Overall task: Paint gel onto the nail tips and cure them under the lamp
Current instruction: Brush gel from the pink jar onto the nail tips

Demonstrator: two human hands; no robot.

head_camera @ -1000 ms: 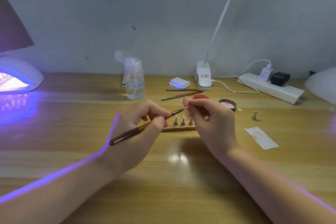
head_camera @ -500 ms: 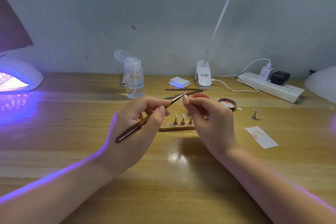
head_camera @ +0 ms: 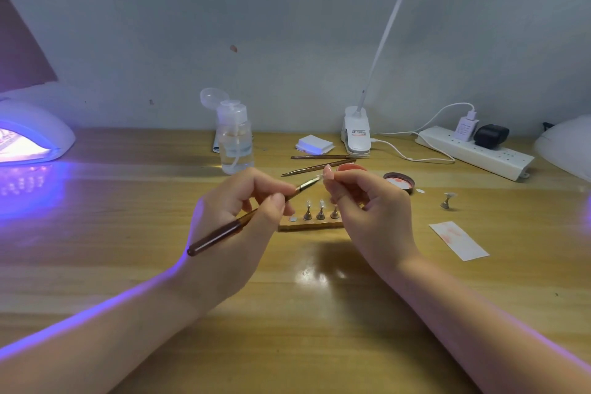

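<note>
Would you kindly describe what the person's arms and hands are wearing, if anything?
Nothing shows: both forearms are bare, with no sleeves, gloves, watch or rings on the left hand or right hand. Violet light from the lamp rims the arms.

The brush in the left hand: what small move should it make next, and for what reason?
Probably a short stroke along the nail tip. The left hand pinches the brush, whose bristle end reaches the small clear nail tip that the right hand holds up. The UV lamp already glows at far left, so curing would follow.
</note>
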